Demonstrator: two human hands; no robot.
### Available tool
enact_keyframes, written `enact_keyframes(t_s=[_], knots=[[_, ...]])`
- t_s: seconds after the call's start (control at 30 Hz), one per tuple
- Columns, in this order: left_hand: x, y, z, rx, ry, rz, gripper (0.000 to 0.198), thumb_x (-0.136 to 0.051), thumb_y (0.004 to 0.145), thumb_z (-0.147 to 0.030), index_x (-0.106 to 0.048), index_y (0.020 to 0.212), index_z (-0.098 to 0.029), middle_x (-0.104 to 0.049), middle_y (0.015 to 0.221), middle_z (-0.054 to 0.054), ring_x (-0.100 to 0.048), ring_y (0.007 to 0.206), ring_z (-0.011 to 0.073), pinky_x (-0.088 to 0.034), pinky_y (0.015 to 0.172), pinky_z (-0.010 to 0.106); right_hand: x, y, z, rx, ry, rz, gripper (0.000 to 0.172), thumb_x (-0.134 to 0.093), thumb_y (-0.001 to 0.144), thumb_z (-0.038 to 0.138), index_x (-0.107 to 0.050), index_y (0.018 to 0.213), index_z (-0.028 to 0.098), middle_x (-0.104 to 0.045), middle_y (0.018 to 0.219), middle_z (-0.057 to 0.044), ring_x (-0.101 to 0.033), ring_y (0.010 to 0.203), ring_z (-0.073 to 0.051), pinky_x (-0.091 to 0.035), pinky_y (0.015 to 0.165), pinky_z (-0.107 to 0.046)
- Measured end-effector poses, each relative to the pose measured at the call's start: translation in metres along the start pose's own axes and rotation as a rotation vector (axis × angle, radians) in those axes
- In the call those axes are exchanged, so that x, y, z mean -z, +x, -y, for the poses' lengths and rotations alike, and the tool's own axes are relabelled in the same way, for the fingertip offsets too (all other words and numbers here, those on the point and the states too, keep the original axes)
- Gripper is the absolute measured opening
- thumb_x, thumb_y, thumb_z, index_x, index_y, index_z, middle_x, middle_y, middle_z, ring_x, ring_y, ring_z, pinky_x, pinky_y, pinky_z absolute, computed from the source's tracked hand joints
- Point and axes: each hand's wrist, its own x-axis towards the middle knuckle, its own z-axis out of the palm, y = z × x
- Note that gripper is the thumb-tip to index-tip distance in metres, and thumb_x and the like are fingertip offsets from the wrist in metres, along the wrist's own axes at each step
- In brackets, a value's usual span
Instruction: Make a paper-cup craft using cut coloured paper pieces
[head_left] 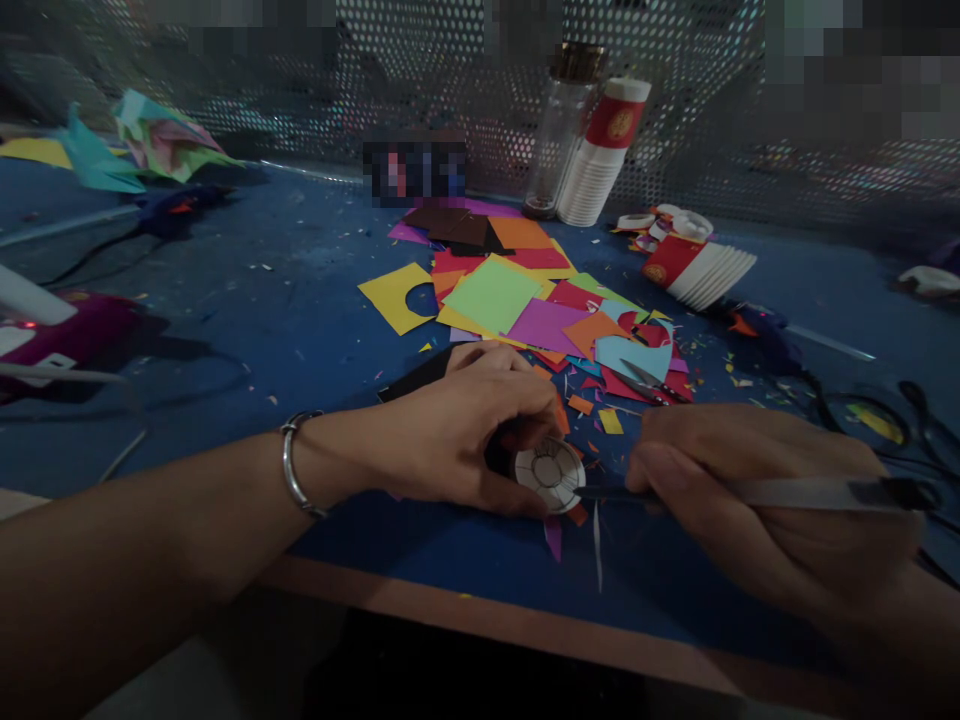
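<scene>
My left hand (495,430), with a silver bangle on its wrist, curls its thumb and fingers round a small white paper disc (553,474). Dark lines on the disc form an inner circle with spokes running outward. In my right hand (757,500) is a pen (795,493) with a pale barrel and dark ends. Its tip meets the right edge of the disc, or comes very close to it. Scissors (651,384) lie on paper scraps just beyond my hands. A black sheet (416,376) is partly hidden behind my left hand.
Coloured paper squares (491,295) spread over the blue table (300,260). Stacked paper cups (600,160) stand beside a clear bottle (551,140) against the perforated screen. More cups (697,270) lie tipped. Glue guns (772,335) with cords sit at right and left, near a purple device (67,335).
</scene>
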Motion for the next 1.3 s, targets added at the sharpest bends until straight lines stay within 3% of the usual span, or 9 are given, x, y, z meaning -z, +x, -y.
enact_keyframes(t_s=[0.97,1.3], knots=[[-0.0001,-0.0004,-0.0008,0.012,-0.004,0.006,0.043,-0.079,0.078,-0.051,-0.047,0.078,-0.021,-0.061,0.09,-0.002,-0.047,0.093,0.0203,-0.026,0.086,0.036,-0.0036,-0.0009,0.0026,-0.023,0.028,-0.008,0.027,-0.045,0.102,0.019,-0.055,0.078,0.025,-0.058,0.056,0.005,-0.052,0.045,-0.009,-0.038,0.046,-0.023],[0.0009,0.0013,-0.0029,0.036,-0.007,0.017,0.043,-0.082,0.076,-0.046,-0.046,0.077,-0.021,-0.062,0.089,-0.002,-0.048,0.094,0.0209,-0.027,0.088,0.036,-0.001,0.0019,0.0035,-0.02,0.036,0.0,0.029,-0.046,0.097,0.015,-0.046,0.071,0.025,-0.055,0.052,0.005,-0.052,0.043,-0.011,-0.038,0.044,-0.026]])
